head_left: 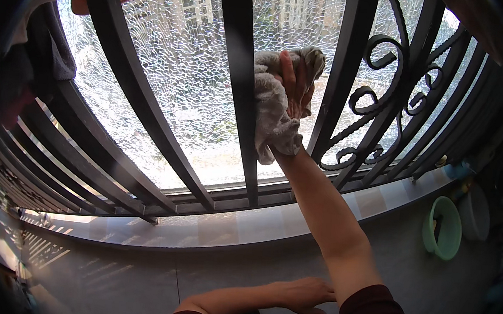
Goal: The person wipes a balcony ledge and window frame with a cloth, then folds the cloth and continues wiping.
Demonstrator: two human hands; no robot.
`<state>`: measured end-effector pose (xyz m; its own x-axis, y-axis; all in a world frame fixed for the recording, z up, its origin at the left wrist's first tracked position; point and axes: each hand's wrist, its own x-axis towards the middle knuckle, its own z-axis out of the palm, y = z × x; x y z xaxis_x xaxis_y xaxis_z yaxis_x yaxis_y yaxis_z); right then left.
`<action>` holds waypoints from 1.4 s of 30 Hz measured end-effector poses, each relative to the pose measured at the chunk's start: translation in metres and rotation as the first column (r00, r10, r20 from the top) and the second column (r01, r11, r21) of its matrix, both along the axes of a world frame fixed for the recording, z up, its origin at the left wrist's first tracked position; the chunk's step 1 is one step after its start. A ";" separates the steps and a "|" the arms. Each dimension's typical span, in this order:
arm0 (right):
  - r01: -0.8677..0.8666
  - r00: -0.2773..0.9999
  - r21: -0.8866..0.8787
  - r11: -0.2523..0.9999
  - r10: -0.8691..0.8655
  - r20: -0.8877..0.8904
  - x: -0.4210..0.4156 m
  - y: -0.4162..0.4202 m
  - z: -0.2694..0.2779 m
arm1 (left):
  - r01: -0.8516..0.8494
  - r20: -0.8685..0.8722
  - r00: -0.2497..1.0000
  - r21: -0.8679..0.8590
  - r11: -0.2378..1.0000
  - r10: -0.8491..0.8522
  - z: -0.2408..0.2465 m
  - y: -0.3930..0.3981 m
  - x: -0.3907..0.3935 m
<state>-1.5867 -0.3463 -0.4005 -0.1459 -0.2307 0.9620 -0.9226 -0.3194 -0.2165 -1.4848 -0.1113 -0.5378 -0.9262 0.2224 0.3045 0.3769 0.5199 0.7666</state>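
My right hand (297,84) reaches between two dark metal railing bars and presses a light grey cloth (271,105) against the cracked-looking glass pane (179,61). Part of the cloth hangs down over the wrist, beside the dark bar (240,80) to its left. Low in the view, my left hand (306,295) is held in front of my body, near the right upper arm. Its fingers are loosely apart, with nothing seen in them.
A tiled ledge (223,226) runs under the railing. Scrolled ironwork (396,93) fills the bars at the right. A green plastic basin (451,233) and a pale basin (475,212) stand at the right. Cloths hang at the upper left, one of them grey (62,57).
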 end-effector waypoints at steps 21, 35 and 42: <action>0.176 0.967 0.208 0.962 -0.129 -0.222 -0.004 0.003 -0.051 | 0.101 0.154 0.982 0.085 0.991 -0.113 -0.030 0.012 -0.005; -0.514 0.687 -0.050 0.856 0.446 0.574 0.002 0.043 -0.072 | -0.739 -0.010 0.525 0.489 0.463 0.851 0.020 -0.098 0.052; -0.429 0.901 -0.060 0.901 0.424 -0.089 0.038 0.159 -0.079 | -0.654 0.091 0.461 0.708 0.268 0.883 0.013 -0.078 0.067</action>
